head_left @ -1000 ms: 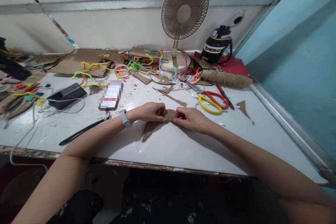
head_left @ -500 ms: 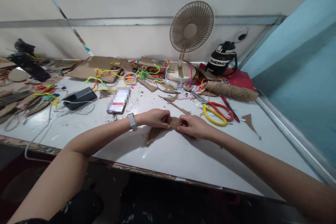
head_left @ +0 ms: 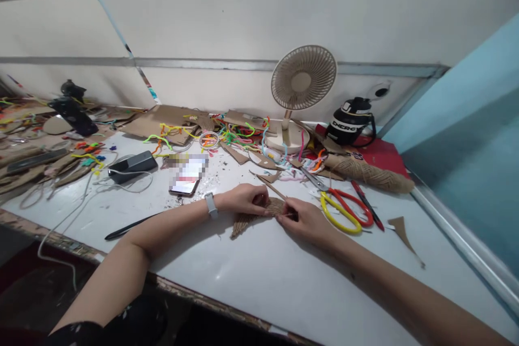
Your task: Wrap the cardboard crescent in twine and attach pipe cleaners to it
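A brown, ribbed piece [head_left: 276,206], which looks like cardboard covered in rows of twine, lies low over the table between my hands. My left hand [head_left: 245,198] is closed on its upper left part, thumb and fingers pinching it; a pointed end sticks out below that hand. At the right edge of the piece, my right hand [head_left: 306,220] is closed too, its fingertips pinched together. Whether they hold the piece's edge or a loose strand is too small to tell. Scissors [head_left: 344,211] with yellow and red handles lie just beyond my right hand.
Behind my hands stand a small fan [head_left: 302,81] and a black jug [head_left: 349,121]. A twine roll [head_left: 368,173], a red pen [head_left: 367,205] and a cardboard scrap [head_left: 403,235] lie right. Left are a phone [head_left: 188,175], a black box [head_left: 133,166] with white cable, and colourful pipe cleaners [head_left: 237,138].
The head view has tilted up and shifted left. My right hand has turned slightly at the piece's right edge, its fingers curled tighter. My left hand keeps its hold.
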Demonstrator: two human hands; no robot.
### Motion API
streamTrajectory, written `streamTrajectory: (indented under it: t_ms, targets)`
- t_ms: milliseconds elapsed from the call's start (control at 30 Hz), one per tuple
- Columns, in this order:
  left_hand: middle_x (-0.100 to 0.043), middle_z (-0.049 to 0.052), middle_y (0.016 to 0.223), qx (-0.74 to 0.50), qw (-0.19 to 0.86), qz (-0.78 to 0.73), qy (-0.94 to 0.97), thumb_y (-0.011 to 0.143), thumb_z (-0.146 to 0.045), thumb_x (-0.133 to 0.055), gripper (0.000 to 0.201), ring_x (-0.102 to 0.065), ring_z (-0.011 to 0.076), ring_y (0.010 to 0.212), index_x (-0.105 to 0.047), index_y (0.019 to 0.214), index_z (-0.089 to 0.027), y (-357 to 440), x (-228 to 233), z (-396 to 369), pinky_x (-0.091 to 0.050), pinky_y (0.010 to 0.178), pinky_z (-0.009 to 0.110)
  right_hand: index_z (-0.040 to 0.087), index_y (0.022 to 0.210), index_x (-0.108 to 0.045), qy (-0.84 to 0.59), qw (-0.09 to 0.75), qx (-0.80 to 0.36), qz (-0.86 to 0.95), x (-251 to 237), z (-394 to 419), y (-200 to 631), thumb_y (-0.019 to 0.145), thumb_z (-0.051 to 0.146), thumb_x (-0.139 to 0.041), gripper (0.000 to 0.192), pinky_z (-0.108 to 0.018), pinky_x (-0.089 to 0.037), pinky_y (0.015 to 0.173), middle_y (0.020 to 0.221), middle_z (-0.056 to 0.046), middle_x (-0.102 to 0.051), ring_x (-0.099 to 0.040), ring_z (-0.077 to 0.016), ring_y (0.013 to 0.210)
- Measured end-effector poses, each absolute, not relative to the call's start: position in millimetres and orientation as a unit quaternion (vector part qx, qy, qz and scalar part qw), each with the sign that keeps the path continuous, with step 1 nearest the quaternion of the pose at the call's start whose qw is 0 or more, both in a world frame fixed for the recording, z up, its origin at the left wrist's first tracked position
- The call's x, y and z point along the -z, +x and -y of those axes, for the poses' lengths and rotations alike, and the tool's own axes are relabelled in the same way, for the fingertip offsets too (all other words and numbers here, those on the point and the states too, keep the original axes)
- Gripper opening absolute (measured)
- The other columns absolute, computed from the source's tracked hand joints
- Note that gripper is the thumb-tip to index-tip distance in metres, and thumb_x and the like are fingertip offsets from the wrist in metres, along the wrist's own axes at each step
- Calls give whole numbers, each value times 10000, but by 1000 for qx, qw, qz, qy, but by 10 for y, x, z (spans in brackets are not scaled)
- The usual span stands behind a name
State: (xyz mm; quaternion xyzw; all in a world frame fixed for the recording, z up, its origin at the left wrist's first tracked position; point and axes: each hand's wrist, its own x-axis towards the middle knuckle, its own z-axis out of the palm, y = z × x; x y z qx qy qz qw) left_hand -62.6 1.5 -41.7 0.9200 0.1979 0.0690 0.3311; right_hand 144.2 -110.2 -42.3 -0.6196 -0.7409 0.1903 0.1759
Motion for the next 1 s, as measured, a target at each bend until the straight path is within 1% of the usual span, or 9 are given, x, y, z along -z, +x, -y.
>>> streamTrajectory:
  t_ms: [167,333,500,633,767,1000]
  targets:
    - [-607,-8,734,-124,312,-205,920,818,-517,-628,371,-516,107,639,-600,933,-165,-673,483,47,-345,592,209,196,762,-536,-602,226,-100,759,590,1189,1441,845,360,-543,184,-252,-370,580,768,-29,-610,-537,-141,633]
    - [-622,1,719,-131,290,-195,928,831,-496,-619,336,-528,117,645,-618,921,-172,-658,482,48,-355,617,218,203,752,-516,-582,245,-76,771,639,1185,1454,847,319,-565,157,-246,-374,568,740,-15,-592,-541,-136,620]
    - [-629,1,718,-137,278,-192,931,835,-473,-619,308,-536,121,647,-619,919,-177,-656,489,39,-356,622,223,205,766,-522,-577,243,-67,777,644,1180,1469,854,312,-565,145,-247,-382,568,754,-16,-598,-551,-137,625]
    - [-634,2,724,-132,281,-195,930,826,-489,-627,328,-540,120,642,-621,922,-176,-658,477,56,-351,600,218,202,784,-534,-575,232,-58,782,614,1206,1464,854,309,-559,130,-248,-386,568,779,-23,-607,-555,-139,634]
    - [-646,6,740,-125,272,-199,933,821,-504,-631,341,-551,123,652,-624,920,-178,-657,446,73,-346,591,216,203,781,-535,-570,228,-53,788,567,1214,1444,845,311,-560,129,-247,-385,558,755,-15,-600,-550,-135,619]
    - [-659,12,775,-105,246,-199,943,823,-554,-608,390,-571,136,680,-611,980,-196,-661,422,79,-347,603,227,205,760,-534,-573,213,-62,789,485,1210,1410,880,372,-509,207,-264,-406,567,733,-25,-597,-564,-150,624]
